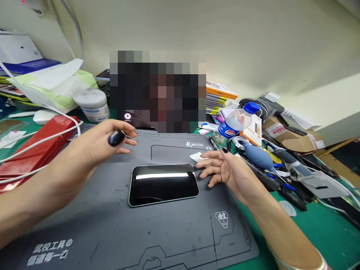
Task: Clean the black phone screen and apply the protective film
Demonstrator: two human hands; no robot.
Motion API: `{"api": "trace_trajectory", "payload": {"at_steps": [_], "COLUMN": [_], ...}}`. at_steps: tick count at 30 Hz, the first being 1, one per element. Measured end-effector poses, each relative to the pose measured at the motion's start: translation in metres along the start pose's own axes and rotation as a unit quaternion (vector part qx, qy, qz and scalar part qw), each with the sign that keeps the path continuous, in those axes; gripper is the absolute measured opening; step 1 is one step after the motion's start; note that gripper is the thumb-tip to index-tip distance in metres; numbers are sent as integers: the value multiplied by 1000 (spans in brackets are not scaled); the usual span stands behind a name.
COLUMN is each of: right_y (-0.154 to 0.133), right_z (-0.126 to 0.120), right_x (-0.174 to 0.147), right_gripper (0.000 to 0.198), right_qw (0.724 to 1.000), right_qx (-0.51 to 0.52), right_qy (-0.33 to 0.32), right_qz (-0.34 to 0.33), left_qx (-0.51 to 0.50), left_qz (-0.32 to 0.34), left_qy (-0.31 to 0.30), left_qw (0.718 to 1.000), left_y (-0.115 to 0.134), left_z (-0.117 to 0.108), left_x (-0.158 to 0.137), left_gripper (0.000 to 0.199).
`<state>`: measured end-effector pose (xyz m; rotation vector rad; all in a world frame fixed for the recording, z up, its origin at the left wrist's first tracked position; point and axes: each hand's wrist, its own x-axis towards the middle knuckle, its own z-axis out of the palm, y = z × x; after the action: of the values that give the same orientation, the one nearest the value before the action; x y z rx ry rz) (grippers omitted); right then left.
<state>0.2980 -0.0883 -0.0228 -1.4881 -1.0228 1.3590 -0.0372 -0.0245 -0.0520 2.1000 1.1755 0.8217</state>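
A smartphone point(164, 191) lies flat on the grey work mat point(180, 232), its dark screen facing up and a bright strip of light reflected across it. My left hand point(108, 140) hovers above the mat to the left of the phone, fingers apart and holding nothing. To the phone's right, my right hand point(221, 168) is held with spread, slightly curled fingers, close to the phone's edge and empty. Beside its fingertips lies a small white piece point(197, 156) that looks like paper or a wipe.
On the left are a red box point(36, 146), a white cable, a paste jar point(92, 105) and a tissue pack point(56, 84). To the right stand a Pepsi bottle point(236, 122), a blue air blower point(258, 155), an opened cardboard box point(295, 135) and several tools. A pixelated area covers the back.
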Motion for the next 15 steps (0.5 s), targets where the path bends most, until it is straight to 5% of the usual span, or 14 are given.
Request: {"api": "trace_trajectory", "payload": {"at_steps": [3,10,15], "right_y": [0,6,6], "right_z": [1,-18,-28], "right_x": [3,10,16], "right_gripper": [62,48,29], "right_qw": [998,936,904], "right_qx": [-14,-234,-349], "right_qy": [56,199,150], "right_qz": [5,-175,-198], "left_qx": [-54,-135,-14], "left_qz": [-10,9,139], "left_qy": [51,106,156], "left_qw": [997,985,978], "left_y": [-1,8,18], "left_z": [2,-5,-4], "left_x": [3,5,10], "left_gripper": [55,42,20]}}
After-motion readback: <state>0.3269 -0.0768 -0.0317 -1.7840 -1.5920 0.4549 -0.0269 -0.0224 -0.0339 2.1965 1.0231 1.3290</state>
